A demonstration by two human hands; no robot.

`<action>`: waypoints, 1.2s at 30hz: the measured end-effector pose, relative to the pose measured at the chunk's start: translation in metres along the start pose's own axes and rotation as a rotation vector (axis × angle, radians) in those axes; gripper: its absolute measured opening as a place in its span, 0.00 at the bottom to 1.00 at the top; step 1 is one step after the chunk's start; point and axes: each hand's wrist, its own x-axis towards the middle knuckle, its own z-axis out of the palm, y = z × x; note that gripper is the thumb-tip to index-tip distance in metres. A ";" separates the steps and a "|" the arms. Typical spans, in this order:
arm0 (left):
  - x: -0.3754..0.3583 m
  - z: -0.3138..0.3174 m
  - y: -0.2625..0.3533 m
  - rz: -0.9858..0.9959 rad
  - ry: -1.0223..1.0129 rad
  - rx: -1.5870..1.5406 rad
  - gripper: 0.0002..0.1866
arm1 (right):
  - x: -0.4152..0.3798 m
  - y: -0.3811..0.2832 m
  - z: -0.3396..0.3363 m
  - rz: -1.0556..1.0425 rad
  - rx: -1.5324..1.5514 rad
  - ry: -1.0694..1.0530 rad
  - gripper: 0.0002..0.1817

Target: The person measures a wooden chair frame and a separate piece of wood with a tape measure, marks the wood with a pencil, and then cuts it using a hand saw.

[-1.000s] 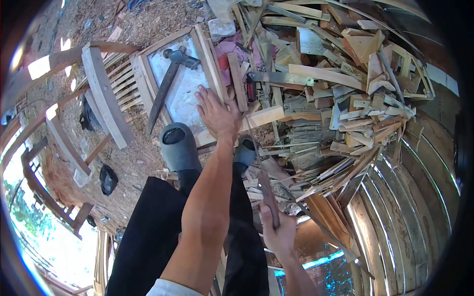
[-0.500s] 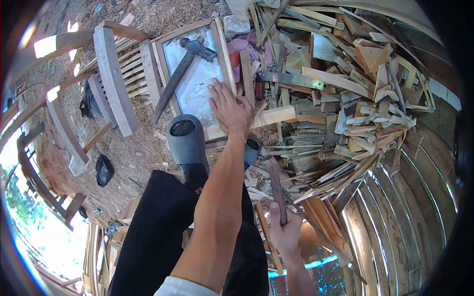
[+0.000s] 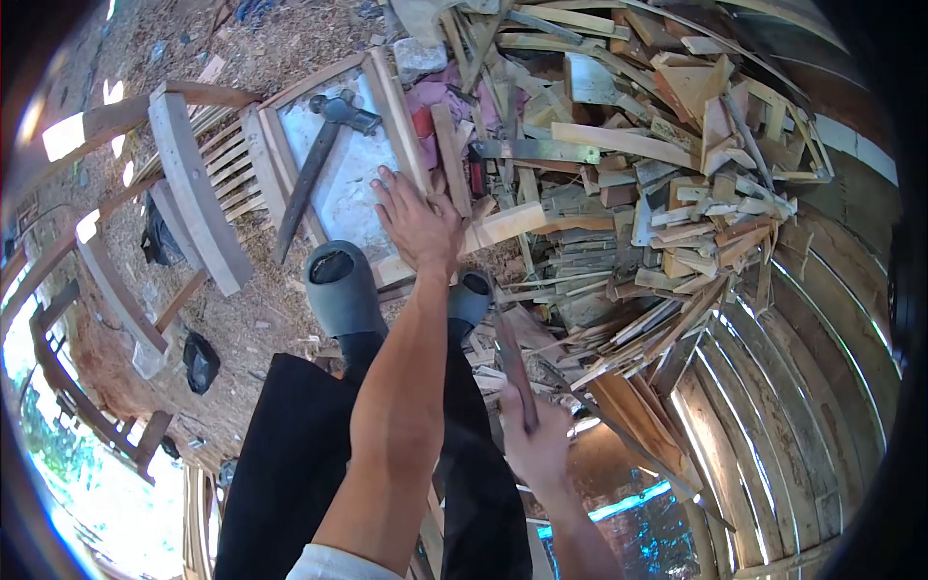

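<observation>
My left hand (image 3: 420,227) lies with its fingers apart over the lower right corner of a wooden frame (image 3: 385,97) with a pale, dusty panel (image 3: 343,193). Beneath the palm runs a pale wood strip (image 3: 512,228), which sticks out to the right. A hammer (image 3: 314,169) rests slantwise across the frame. In my right hand (image 3: 536,440), closed round its lower end, is a long tool with a brown handle (image 3: 514,372). A thin blade-like part seems to reach up toward the strip; blur hides its exact kind.
A large heap of wood offcuts (image 3: 677,155) fills the right side. Curved wooden pieces (image 3: 198,184) stand at the left. My grey clogs (image 3: 343,295) are just below the frame. A black plastic bag (image 3: 200,362) lies on the sawdust-covered ground. A plank wall (image 3: 773,425) rises at lower right.
The whole view has shifted, with the frame and heap now further left. My right hand has moved the tool upward, closer to the strip. My left hand keeps its place on the frame.
</observation>
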 end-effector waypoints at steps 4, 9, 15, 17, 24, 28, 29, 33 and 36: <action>-0.001 -0.001 0.002 0.009 0.023 0.011 0.30 | 0.088 -0.001 0.024 -0.122 -0.117 0.042 0.22; -0.001 0.001 -0.002 0.003 0.001 0.041 0.31 | 0.021 0.010 0.016 -0.191 -0.015 0.180 0.22; 0.000 -0.003 0.003 0.004 0.019 0.008 0.30 | 0.051 -0.006 0.020 -0.163 0.017 0.187 0.25; -0.001 -0.002 0.003 -0.002 0.019 0.016 0.30 | 0.084 -0.005 0.027 -0.129 -0.075 0.117 0.20; 0.000 0.002 -0.002 0.017 0.014 0.062 0.31 | -0.007 0.001 0.002 0.007 0.106 0.108 0.26; 0.001 0.000 0.004 0.005 0.033 0.033 0.31 | 0.069 -0.004 0.030 -0.119 0.023 0.184 0.27; 0.001 -0.002 0.005 -0.007 0.022 0.026 0.31 | 0.092 0.001 0.040 -0.199 0.039 0.224 0.27; 0.003 -0.001 0.003 -0.001 0.011 0.039 0.31 | 0.063 -0.010 0.020 -0.089 0.070 0.172 0.25; 0.001 0.001 -0.002 0.010 0.015 0.046 0.31 | 0.006 -0.007 0.007 -0.196 0.112 0.229 0.24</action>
